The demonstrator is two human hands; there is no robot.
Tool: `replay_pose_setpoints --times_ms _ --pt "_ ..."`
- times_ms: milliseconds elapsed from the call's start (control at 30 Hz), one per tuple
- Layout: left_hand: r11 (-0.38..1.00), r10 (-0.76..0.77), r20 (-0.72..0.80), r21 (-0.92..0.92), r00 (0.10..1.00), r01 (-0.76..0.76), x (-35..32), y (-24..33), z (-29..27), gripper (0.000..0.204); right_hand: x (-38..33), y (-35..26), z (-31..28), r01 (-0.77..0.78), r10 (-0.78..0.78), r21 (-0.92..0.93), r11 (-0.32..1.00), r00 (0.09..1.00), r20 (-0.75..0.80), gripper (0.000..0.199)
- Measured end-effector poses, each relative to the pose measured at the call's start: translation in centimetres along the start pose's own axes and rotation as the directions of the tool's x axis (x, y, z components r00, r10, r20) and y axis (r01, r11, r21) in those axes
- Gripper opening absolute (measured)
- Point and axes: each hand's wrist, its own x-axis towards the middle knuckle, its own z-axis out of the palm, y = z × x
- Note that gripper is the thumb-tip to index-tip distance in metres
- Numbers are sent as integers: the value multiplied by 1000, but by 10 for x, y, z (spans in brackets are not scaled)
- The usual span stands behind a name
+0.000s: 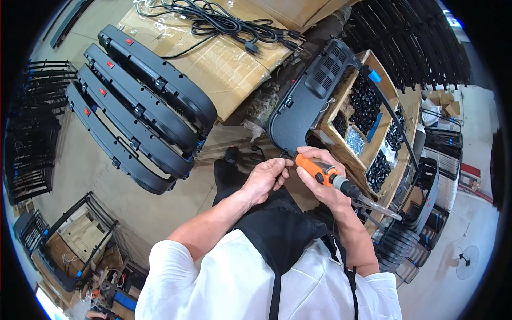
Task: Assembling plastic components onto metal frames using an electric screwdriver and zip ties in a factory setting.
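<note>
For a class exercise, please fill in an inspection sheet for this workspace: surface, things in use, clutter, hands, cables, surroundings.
Surface: brown cardboard, bearing black cables.
Things in use: orange power tool; dark grey housing; divided tray of small parts.
Clutter: crumpled clear plastic beside the cardboard.
Left hand: fingers curled near the housing's lower end; contents unclear.
Right hand: wrapped around the tool.
Cables: loosely bundled, plugs attached.
Surroundings: four dark housings with red switches at left; fan far right.
</note>
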Motion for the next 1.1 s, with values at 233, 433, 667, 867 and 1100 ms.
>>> replay_pose_setpoints --times_ms 233,433,667,867,1100 --pt "984 38 -78 174 996 -24 -7 6 -6 25 1 -1 2 77 -75 -76 994 997 29 33" --pt "999 42 -161 2 986 -42 -8 15 0 22 4 -11 0 12 -11 -35 999 1000 26 34" --pt "923 -37 -49 -384 998 15 19 36 11 23 3 -19 -17 94 -75 181 979 992 -106 46" --pt "840 -35 -39 -543 999 8 31 50 25 21 17 -17 -21 140 -117 213 967 986 -114 49" --pt "775 -16 -21 -632 1000 -1 41 63 27 22 34 -21 -26 155 -137 215 964 986 -93 49"
